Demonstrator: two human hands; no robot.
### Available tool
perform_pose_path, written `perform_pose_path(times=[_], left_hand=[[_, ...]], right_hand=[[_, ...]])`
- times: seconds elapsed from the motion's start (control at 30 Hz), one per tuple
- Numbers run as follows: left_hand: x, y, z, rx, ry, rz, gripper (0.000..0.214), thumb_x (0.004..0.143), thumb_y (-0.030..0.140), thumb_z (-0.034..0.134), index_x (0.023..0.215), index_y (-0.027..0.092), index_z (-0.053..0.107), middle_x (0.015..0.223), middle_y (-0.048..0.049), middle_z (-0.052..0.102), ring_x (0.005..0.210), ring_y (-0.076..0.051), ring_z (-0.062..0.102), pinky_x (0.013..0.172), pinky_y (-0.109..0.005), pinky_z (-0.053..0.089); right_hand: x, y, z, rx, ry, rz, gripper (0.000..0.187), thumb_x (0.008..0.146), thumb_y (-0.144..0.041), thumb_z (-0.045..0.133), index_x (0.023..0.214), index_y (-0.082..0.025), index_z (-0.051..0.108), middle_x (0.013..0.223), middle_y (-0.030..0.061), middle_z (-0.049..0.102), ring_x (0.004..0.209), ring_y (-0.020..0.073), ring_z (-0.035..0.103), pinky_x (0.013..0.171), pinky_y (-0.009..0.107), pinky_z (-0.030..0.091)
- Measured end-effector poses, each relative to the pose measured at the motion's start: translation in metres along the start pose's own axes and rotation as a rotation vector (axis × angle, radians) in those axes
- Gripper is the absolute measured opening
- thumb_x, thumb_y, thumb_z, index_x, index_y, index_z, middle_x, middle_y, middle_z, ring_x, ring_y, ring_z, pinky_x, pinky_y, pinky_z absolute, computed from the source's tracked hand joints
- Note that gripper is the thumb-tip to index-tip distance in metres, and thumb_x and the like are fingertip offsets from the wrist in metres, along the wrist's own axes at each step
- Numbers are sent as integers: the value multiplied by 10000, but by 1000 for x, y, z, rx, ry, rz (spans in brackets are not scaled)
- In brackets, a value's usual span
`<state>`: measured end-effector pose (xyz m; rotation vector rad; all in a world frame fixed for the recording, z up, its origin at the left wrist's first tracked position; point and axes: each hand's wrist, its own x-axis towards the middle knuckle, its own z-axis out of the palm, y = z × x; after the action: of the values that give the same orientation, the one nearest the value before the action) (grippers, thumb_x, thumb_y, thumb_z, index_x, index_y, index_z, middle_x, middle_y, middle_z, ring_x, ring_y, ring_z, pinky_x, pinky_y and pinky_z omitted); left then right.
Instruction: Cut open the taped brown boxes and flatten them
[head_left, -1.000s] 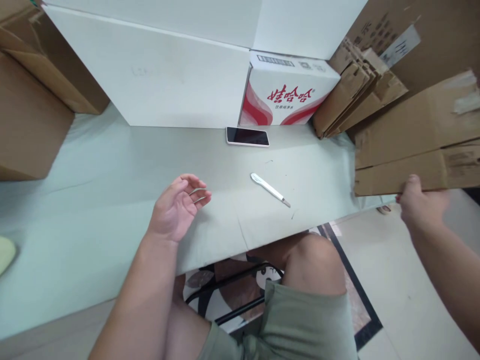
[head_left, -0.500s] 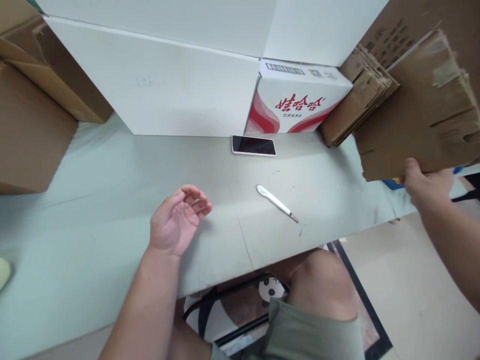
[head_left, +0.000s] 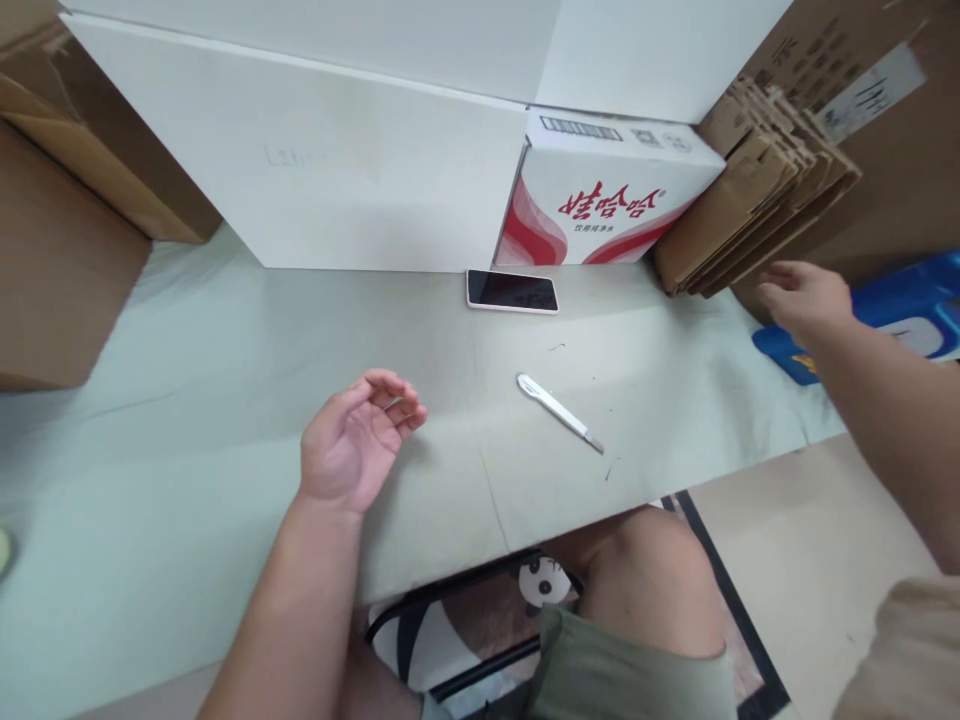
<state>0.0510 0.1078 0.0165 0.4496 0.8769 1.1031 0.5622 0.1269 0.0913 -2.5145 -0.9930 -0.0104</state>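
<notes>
- Work surface: pale green cloth (head_left: 187, 480) on a table, bounded at the back by a white panel (head_left: 390, 200) and a white-and-red carton (head_left: 637, 225).
- Left hand (head_left: 352, 445): palm up, fingers apart in a wide, loose cup; holds nothing. Forearm crosses the table edge, probably for support.
- Right hand (head_left: 814, 300): fingers loosely bent, no object seen in the grip. Located just beside the folded cardboard stack (head_left: 750, 200), in front of the blue bottle (head_left: 900, 295); contact with either cannot be confirmed.
- Cardboard stack: stands on edge, tilted, between the carton and a large brown box (head_left: 922, 130); these neighbours presumably keep it from toppling.
- Knife (head_left: 559, 412): flat, between the hands, tip away from the left hand, perhaps for safety.
- Phone (head_left: 512, 291): flat at the foot of the panel, presumably clear of hand movement.
- Concealed: part of the bottle, behind the right arm; right fingertips, indistinct.
- Cut off: yellow-green object (head_left: 4, 550) at the left edge, unidentifiable.
- Illegible: faint panel writing (head_left: 292, 156).
</notes>
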Motion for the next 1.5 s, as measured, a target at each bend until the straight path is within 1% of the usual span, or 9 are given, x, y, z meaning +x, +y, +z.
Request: perform_pose_path(times=[0.2,0.37,0.5,0.67,0.87,1.07,1.17,1.27,1.5], left_hand=[[-4,3,2,-38,-8,12,160,671,337,715,689,179,733,721,-40,673,668,-153,654,671,-272,599],[-6,4,-4,-85,-64,42,176,664,344,729,712,175,716,724,-36,680,659,-150,663,673,-276,597],[-11,9,-13,-138,-71,75,207,631,361,761,703,173,712,707,-31,684,638,-148,669,658,-272,596],[-20,20,-27,-178,11,167,182,614,345,739,658,172,701,660,-25,659,601,-134,646,612,-241,568],[-25,36,-46,-288,186,253,177,645,350,649,625,174,643,616,-7,581,537,-109,560,569,-235,512],[-30,52,-58,-396,269,320,166,691,319,554,594,185,574,570,5,481,493,-104,477,531,-240,447],[-32,57,-60,-443,302,323,180,716,281,524,559,195,515,543,3,445,485,-110,448,515,-244,415],[-34,59,-61,-475,318,350,181,713,241,509,542,198,467,534,4,409,483,-108,415,509,-245,399],[-33,57,-67,-430,367,460,191,707,255,519,553,207,416,563,13,338,503,-111,336,508,-250,343]], right_hand=[[-15,26,3,-9,-88,-29,336,907,-118,638,1236,-109,703,1217,191,747,1035,198,693,958,337,502],[-42,4,1,33,-193,-213,237,883,-118,656,1110,-148,719,1149,170,766,949,201,690,958,353,510],[-75,-49,11,67,-287,-432,216,894,-179,662,1089,-194,755,1136,137,773,955,212,704,981,362,529],[-137,-152,58,189,-434,-853,278,905,-247,615,1129,-198,772,1148,112,756,976,236,730,911,398,609],[-255,-306,116,418,-616,-1273,387,900,-148,520,1233,-144,717,1236,130,715,967,193,719,916,360,619],[-369,-423,125,471,-736,-1561,508,882,-120,400,1334,-176,625,1472,-29,545,1281,147,606,1132,310,527],[-404,-452,119,361,-798,-1572,540,920,-100,446,1438,-216,549,1693,-48,281,1397,200,548,1181,381,505],[-419,-464,115,235,-801,-1426,663,951,-161,614,1568,-290,407,1764,61,125,1320,280,633,1119,516,556],[-415,-443,111,175,-581,-1404,541,977,-161,491,1511,-129,413,1627,159,411,1143,311,699,994,545,587]])
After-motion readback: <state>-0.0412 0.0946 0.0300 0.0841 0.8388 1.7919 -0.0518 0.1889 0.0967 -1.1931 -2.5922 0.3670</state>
